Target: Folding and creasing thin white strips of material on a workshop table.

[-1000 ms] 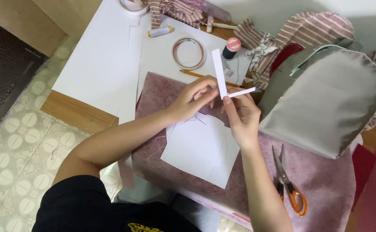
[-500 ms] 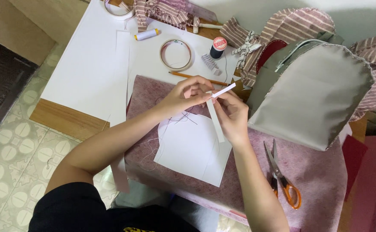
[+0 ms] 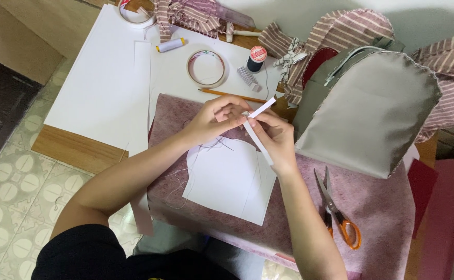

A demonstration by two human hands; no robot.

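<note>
Mauve felt cloth (image 3: 372, 218) covered most of the table, with a grey fabric bag piece (image 3: 372, 114) lying on its right part and broad white sheets (image 3: 102, 88) spread to the left. On the felt, below the hands, lay a white paper pattern (image 3: 227, 181) with loose thread trailing off it. Orange-handled scissors (image 3: 338, 218) rested to the right of the pattern, blades closed. Farther up were a ring of clear tape (image 3: 206, 68), a pencil (image 3: 232, 95) and a dark thread spool (image 3: 257, 58).

Both hands met above the pattern. The left hand (image 3: 214, 120) had its fingers curled in, pinching a narrow white paper strip (image 3: 258, 136) near its bend; the right hand (image 3: 273, 137) was closed on the same strip from the other side, thumb and forefinger pressed together. One end of the strip pointed up-right, the other ran down along the right wrist.

By the look of it, the strip was being folded or creased at that pinch. The next move would seem to call for a firm, even press along the bend, keeping the edges aligned.
</note>
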